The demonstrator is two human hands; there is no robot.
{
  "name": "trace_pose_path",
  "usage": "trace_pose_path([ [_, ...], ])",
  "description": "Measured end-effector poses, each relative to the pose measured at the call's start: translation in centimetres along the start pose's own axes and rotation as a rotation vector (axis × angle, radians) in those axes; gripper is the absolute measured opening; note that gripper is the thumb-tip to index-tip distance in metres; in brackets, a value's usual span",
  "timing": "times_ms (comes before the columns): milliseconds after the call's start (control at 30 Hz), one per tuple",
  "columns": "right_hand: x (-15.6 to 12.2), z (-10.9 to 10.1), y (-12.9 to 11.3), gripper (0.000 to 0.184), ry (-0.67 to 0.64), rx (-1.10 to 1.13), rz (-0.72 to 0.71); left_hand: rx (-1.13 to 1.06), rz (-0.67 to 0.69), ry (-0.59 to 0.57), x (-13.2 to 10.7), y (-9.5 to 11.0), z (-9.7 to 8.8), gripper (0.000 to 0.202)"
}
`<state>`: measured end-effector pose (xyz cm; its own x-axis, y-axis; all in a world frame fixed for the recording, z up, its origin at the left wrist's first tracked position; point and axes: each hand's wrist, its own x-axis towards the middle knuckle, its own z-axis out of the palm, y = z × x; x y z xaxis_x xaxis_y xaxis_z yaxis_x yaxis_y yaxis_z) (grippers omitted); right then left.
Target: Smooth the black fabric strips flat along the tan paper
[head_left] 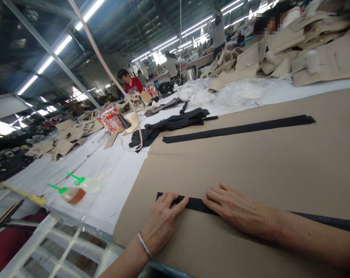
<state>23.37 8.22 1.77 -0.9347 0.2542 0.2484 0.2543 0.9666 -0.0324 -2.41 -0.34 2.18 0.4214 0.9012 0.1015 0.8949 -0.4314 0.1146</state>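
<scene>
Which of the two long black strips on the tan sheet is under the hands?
The near strip, with the left hand at its end and the right hand farther along; the far strip touches neither.

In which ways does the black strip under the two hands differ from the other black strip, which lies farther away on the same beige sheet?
The near strip has the left hand and right hand on it; the far strip is untouched. The near strip is partly covered by hands and forearm, while the far strip shows both ends. In the picture, the near strip slopes down rightward, the far strip up. Both are black, narrow and on the beige sheet.
</scene>
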Motion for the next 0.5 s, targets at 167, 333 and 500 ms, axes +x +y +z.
trace_pose_path([
  [167, -1.8, -0.8, 0.2, 0.022, 0.011, 0.035, 0.024, 0.036, -0.005, -0.029, 0.0, 0.3, -0.1, 0.062],
  [333, -3.7, -2.0, 0.5, 0.025, -0.011, 0.061, 0.054, 0.049, -0.018, 0.001, -0.2, 0.2, 0.1, 0.062],
  [500, -4.8, -1.9, 0.7, 0.023, -0.021, 0.063, 0.089, 0.055, -0.061, 0.186, 1.2, 2.5, -0.4, 0.056],
])
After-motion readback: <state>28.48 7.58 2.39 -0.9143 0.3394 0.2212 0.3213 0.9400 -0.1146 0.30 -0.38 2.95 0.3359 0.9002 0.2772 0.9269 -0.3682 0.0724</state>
